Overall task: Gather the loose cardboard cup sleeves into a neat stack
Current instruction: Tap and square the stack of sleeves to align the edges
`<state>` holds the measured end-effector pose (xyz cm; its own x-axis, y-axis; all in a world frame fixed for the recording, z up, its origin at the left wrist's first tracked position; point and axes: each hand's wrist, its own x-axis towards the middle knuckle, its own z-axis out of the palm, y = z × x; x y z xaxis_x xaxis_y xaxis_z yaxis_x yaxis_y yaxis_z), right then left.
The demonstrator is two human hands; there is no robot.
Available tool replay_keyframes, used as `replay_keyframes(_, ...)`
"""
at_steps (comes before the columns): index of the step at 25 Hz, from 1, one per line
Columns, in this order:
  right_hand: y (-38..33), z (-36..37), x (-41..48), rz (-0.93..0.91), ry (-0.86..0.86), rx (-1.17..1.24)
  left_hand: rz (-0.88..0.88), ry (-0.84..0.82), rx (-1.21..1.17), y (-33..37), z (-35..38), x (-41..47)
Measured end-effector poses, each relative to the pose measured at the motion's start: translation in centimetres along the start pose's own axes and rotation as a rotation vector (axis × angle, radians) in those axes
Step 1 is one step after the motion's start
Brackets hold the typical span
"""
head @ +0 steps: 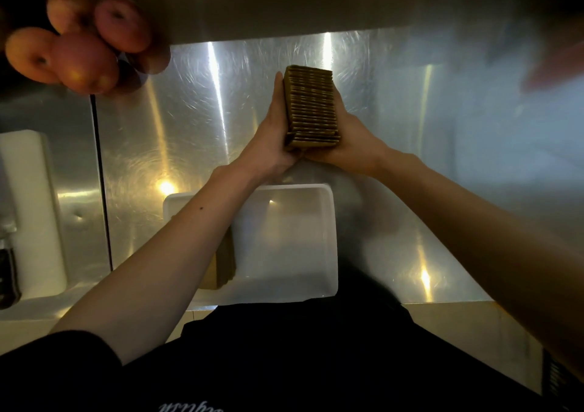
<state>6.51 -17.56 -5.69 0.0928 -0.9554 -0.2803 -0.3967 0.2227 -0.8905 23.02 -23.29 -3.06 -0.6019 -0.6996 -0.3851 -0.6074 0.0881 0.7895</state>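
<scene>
From the head camera I can't read the script on the black shirt [189, 407]; it is cut off. The stack of sleeves [309, 108] runs lengthwise away from me, pressed between my flat left hand [271, 136] and right hand [350, 133], above the steel counter [177, 120] and beyond a white tray [330, 222].

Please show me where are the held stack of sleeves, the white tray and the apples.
stack of sleeves [311, 105], head view, middle of its edge face
white tray [294, 237], head view, its bare floor
apples [83, 60], head view, skin of the nearest apple
</scene>
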Motion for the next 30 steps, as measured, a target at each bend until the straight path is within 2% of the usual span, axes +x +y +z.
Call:
replay_keyframes(5,0.1,-0.2,-0.2,-0.042,0.045,-0.007,-0.031,0.029,0.083,0.4,0.1,-0.5)
replay_keyframes(9,-0.1,-0.3,-0.4,-0.026,0.040,0.004,-0.031,-0.006,-0.003,1.3,0.1,-0.7)
replay_keyframes(14,-0.3,0.2,-0.5,0.006,0.074,0.014,-0.054,0.080,-0.088,1.6,0.7,-0.5)
replay_keyframes(17,-0.1,0.0,-0.8,0.040,0.034,0.043,-0.056,0.001,-0.066,1.5,0.6,-0.5)
replay_keyframes(20,-0.4,-0.1,-1.1,0.033,0.031,0.067,-0.072,0.007,-0.054,1.4,0.3,-0.3)
replay_keyframes(24,-0.4,-0.6,-1.7,0.020,0.010,0.138,0.008,0.017,-0.051,1.3,0.2,-0.6)
replay_keyframes(30,-0.5,-1.5,-2.2,0.011,0.024,0.167,0.034,0.021,-0.004,1.4,-0.2,-0.5)
